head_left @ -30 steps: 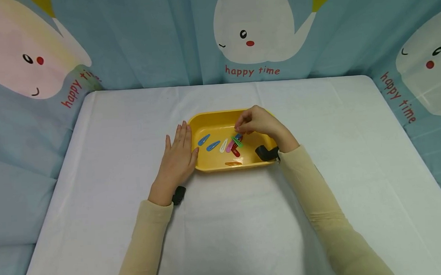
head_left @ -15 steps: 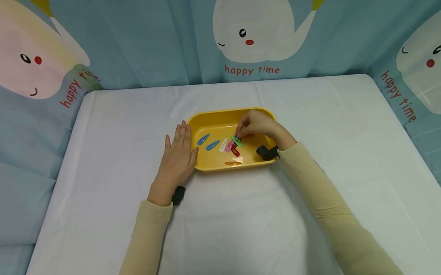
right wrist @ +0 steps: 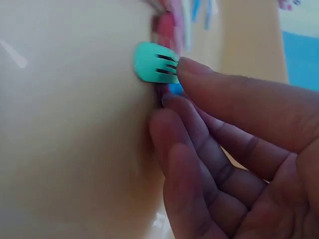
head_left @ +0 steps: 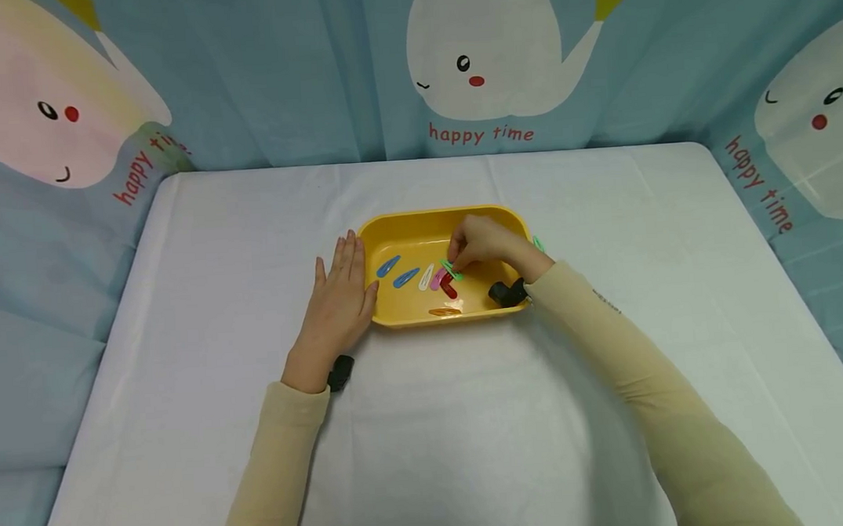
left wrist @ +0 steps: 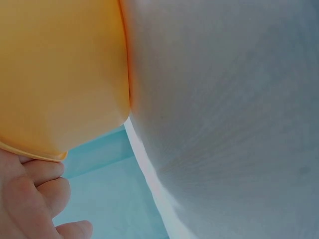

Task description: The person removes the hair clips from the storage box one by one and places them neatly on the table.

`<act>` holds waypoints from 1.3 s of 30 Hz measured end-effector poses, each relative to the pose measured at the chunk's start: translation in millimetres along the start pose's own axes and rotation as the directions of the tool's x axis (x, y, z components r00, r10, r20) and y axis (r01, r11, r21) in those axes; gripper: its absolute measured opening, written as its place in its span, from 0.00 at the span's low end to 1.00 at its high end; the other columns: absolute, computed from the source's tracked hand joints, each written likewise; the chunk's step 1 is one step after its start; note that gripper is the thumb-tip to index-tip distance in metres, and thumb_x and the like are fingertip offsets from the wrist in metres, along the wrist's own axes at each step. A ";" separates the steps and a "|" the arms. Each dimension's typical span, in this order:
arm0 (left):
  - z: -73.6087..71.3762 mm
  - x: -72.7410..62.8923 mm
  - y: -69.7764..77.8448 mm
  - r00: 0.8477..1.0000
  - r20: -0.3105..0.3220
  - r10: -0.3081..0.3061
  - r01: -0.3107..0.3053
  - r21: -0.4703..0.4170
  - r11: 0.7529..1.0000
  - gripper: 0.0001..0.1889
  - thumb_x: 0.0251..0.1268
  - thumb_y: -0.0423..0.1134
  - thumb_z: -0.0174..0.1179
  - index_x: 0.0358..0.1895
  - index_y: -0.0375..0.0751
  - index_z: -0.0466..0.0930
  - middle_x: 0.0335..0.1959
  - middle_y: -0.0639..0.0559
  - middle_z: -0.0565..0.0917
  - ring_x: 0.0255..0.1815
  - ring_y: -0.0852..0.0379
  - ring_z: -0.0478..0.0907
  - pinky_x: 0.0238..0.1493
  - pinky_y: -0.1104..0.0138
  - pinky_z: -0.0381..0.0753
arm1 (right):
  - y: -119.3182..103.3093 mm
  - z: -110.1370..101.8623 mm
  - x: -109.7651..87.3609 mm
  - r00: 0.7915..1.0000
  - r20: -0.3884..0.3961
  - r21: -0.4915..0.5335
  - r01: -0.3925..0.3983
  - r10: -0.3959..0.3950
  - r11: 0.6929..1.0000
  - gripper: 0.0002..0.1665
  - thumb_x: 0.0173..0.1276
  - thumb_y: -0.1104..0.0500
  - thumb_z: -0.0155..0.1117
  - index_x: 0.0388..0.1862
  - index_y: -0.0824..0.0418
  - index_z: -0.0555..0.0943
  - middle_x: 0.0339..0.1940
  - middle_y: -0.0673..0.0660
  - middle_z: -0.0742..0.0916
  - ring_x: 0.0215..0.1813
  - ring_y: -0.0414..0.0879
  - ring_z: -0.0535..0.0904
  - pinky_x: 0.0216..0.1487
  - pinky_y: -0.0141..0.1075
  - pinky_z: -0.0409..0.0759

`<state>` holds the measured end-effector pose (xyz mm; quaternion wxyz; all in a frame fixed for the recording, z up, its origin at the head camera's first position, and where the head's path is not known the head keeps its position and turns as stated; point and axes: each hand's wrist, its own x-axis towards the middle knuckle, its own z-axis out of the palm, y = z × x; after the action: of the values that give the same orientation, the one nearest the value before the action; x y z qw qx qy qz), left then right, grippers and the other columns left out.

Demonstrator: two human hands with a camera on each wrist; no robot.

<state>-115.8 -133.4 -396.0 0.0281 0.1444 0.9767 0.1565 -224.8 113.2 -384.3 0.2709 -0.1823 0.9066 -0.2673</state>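
Observation:
In a yellow tray (head_left: 406,224) lie snap hair clips. At the left are two blue clips, then a white clip (head_left: 426,277), a pink clip (head_left: 437,279) and a red clip (head_left: 449,290); an orange clip (head_left: 445,312) lies along the near side. My right hand (head_left: 487,240) reaches into the tray, thumb and index finger pinching a green hair clip (right wrist: 148,62) that lies over the others. A bit of blue (right wrist: 175,89) shows beneath it, mostly hidden. My left hand (head_left: 338,298) rests with straight fingers against the tray's left side.
Another green clip (head_left: 538,244) shows just outside the tray's right rim, partly behind my right wrist. A white cloth (head_left: 237,247) covers the table. Blue curtains (head_left: 300,72) printed with whales hang behind and at both sides. Black wrist cameras (head_left: 341,373) sit on both wrists.
My right hand has lowered into the tray and its fingers have closed at the green clip. The green clip outside the tray has come into view. My left hand has stayed in place.

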 end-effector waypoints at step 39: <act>0.2 0.0 -0.8 1.000 0.003 0.004 -0.004 -0.006 1.000 0.34 0.75 0.45 0.39 0.74 0.31 0.36 0.76 0.43 0.35 0.75 0.50 0.30 0.70 0.49 0.30 | -1.9 0.5 -5.5 1.000 0.019 0.102 -0.012 0.010 0.995 0.05 0.54 0.67 0.71 0.29 0.66 0.83 0.26 0.55 0.84 0.28 0.45 0.72 0.32 0.31 0.72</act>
<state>-116.0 -134.1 -396.5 0.0295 0.1463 0.9759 0.1594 -219.9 114.2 -381.4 0.2898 -0.1657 0.8901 -0.3103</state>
